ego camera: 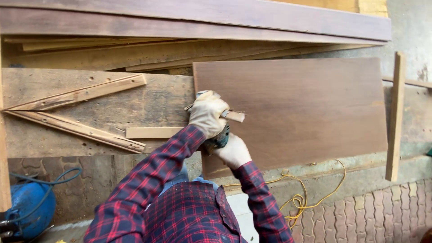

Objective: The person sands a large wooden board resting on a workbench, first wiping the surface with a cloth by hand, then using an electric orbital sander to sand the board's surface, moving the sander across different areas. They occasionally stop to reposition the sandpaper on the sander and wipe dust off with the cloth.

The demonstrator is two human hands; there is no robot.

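The left hand (208,113) wears a pale work glove, and its fingers are curled and pressed around the top of a small dark green power tool (219,138). The right hand (233,152), also in a pale glove, is below it, and its fingers are wrapped around the lower end of the same tool. The tool is mostly hidden between the two hands, so I cannot tell exactly what kind it is. It is at the left edge of a large dark brown wooden board (297,108), which lies flat on a rough wooden surface (90,144). A short light piece of wood (235,116) shows just beside the left hand, over the board. Both arms have sleeves of a red and dark blue checked shirt (180,207). On the surface, to the left of the board, two thin strips (76,112) are fixed in the shape of an open angle, and a small flat light strip (153,132) lies near the left wrist. Long planks (193,22) are stacked behind the board. A narrow wooden slat (395,117) is at the right side of the board. A yellow cable (301,198) lies loose on the ground under the board's front edge, and a blue round tank (27,209) with a dark hose is at the lower left.
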